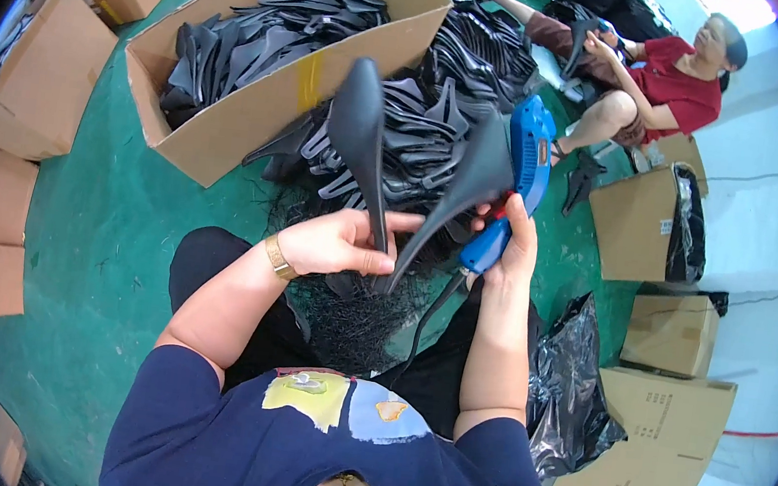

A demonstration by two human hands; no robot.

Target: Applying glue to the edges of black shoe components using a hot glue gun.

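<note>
My left hand (341,242) is closed on the narrow end of a black bicycle saddle shell (356,124), which stands up with its wide end away from me. A second black saddle shell (462,189) slants up beside it. Its narrow end is by my left fingertips and its wide end by my right hand; which hand bears it I cannot tell. My right hand (516,243) is wrapped round a blue corded power tool (531,149) with a red part at the fingers. The tool's working end is not clearly seen. Thin black trimmings (351,320) lie between my legs.
A heap of black saddle shells (420,136) lies ahead, next to a large open carton (231,115) full of more. Cartons (44,69) stand at left and others (636,223) at right. A black plastic bag (574,389) lies near my right arm. Another person (676,84) sits far right, handling a black piece.
</note>
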